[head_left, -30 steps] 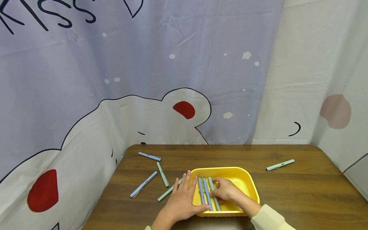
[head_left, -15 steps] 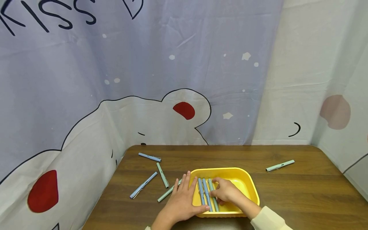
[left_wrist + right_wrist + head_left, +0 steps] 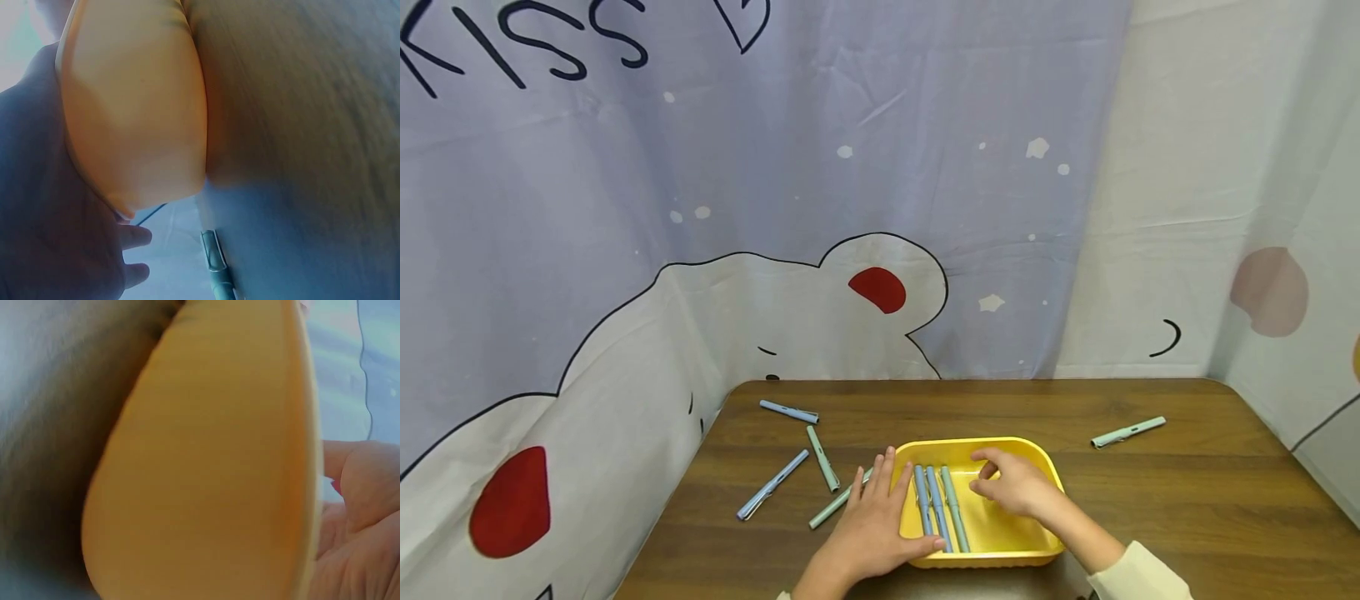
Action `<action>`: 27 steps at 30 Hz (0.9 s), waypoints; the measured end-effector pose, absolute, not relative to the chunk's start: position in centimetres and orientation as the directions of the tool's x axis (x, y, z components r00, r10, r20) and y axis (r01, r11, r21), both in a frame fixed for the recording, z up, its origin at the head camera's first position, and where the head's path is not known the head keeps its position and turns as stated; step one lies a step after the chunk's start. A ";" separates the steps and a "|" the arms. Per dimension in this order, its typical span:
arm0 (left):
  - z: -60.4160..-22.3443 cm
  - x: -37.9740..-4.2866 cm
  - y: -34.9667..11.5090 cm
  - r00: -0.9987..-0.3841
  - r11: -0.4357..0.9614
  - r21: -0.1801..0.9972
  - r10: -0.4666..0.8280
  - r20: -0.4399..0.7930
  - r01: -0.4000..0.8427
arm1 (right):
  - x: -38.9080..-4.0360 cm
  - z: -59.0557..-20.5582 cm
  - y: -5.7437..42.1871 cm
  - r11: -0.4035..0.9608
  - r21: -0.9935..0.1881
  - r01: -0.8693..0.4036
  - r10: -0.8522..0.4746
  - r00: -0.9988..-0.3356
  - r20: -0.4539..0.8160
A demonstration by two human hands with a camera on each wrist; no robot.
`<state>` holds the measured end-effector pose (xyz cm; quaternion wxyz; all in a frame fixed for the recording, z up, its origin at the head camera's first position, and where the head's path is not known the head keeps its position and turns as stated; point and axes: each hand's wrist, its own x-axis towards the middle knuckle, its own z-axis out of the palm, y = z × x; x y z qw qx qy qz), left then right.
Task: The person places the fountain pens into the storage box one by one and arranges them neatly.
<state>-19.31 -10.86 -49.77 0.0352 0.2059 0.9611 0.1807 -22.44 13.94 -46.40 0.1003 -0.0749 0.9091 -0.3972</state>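
Two blue pens (image 3: 923, 500) and a green pen (image 3: 954, 508) lie side by side in the left part of the yellow tray (image 3: 1007, 550). My left hand (image 3: 876, 521) rests over the tray's left rim with its fingers extended, its thumb near the pens' lower ends. Above the tray's right half is my right hand (image 3: 1017, 487), its fingers loosely bent and nothing between them, apart from the green pen. In both wrist views the outer tray wall (image 3: 134, 112) fills much of the picture; the right wrist view shows part of my right hand (image 3: 365, 506) behind the rim.
On the wooden table (image 3: 1187, 517), left of the tray, lie a blue pen (image 3: 788, 411), a green pen (image 3: 823, 458), another blue pen (image 3: 772, 485) and a green pen (image 3: 831, 510) partly behind my left hand. One more green pen (image 3: 1128, 432) lies at the right.
My right hand has let go of the green pen in the tray and moved right, away from it. My left hand has stayed on the tray's left side.
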 end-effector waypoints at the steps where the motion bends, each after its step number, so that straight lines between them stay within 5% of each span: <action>1: -49.8 -19.3 -10.9 -0.912 0.849 0.362 0.409 0.007 0.384 | -22.5 -46.2 14.2 0.678 -0.731 -0.078 -0.227 -0.968 -0.107; 11: -49.7 -19.2 -11.0 -0.909 0.843 0.369 0.416 0.016 0.392 | -22.6 -44.3 17.5 0.620 -0.729 -0.290 -0.396 -0.918 0.027; 27: -49.9 -19.3 -11.1 -0.901 0.832 0.376 0.433 0.021 0.408 | -23.6 -42.4 23.4 0.631 -0.674 -0.385 -0.422 -0.899 0.119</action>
